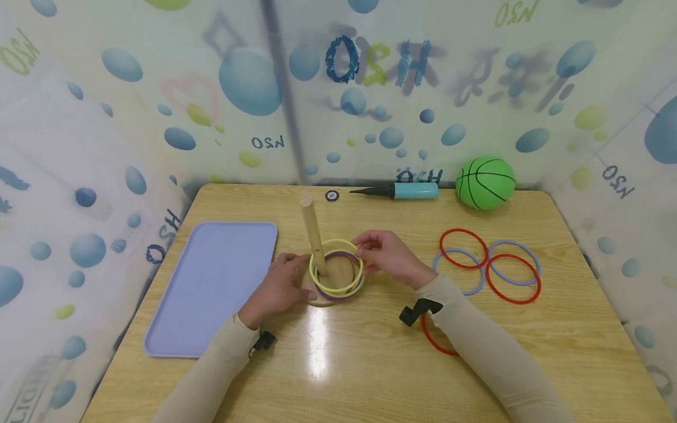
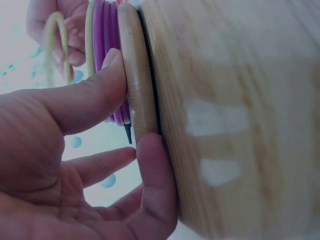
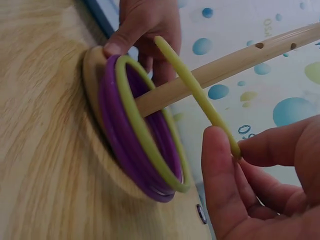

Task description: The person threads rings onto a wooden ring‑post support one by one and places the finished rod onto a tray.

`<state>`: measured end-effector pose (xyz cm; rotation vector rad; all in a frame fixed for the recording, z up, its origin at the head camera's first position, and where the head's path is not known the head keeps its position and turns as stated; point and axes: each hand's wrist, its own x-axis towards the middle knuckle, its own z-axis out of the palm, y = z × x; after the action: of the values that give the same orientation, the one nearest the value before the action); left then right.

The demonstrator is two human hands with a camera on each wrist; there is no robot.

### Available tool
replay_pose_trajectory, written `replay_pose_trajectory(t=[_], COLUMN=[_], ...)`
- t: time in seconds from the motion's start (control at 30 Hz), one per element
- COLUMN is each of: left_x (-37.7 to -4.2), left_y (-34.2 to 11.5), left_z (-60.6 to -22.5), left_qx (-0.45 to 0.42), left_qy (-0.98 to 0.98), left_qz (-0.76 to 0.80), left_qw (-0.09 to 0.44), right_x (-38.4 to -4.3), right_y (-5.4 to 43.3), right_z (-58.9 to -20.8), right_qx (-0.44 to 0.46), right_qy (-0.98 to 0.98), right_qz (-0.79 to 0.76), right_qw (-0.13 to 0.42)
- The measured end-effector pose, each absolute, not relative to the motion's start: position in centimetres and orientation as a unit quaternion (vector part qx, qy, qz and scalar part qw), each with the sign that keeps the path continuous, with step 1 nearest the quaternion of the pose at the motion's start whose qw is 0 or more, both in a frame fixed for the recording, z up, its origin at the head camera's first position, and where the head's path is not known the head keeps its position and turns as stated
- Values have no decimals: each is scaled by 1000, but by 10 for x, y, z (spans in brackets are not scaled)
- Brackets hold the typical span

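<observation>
Thin yellow-green plastic ring [image 1: 336, 265] is pinched by right hand [image 1: 388, 257] around wooden peg [image 1: 313, 235]; round wooden base [image 1: 330, 282] is pressed by straight-fingered left hand [image 1: 279, 286] on glossy wooden surface [image 1: 370, 358]; bubble-print walls [image 1: 158, 106] enclose it.

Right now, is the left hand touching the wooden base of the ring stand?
Touching. The left wrist view shows the left hand's fingers pressed against the wooden base.

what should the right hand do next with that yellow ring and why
Probably lower the ring and let go. The right hand pinches the yellow ring, already round the peg but tilted above the stacked rings. The left hand holds the base, so it should drop flat.
</observation>
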<state>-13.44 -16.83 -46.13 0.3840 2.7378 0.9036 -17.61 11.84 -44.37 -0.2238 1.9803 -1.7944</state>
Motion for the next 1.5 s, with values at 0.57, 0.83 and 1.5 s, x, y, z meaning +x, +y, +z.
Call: replay_pose_trajectory(t=[0.57,0.83,1.5], left_x=[-134,-135,-135], left_y=[-167,-166,-167], left_z=[-463,-463,-461], left_qx=[127,131,134], left_qy=[934,936,940], left_qz=[312,304,291], left_qw=[117,117,118], right_x=[-183,-185,-160], right_y=[120,131,219], right_z=[-464,-463,-441], right_qx=[-133,-137,-143], right_qy=[866,876,885], right_qz=[-467,-445,-432], right_qw=[123,126,101])
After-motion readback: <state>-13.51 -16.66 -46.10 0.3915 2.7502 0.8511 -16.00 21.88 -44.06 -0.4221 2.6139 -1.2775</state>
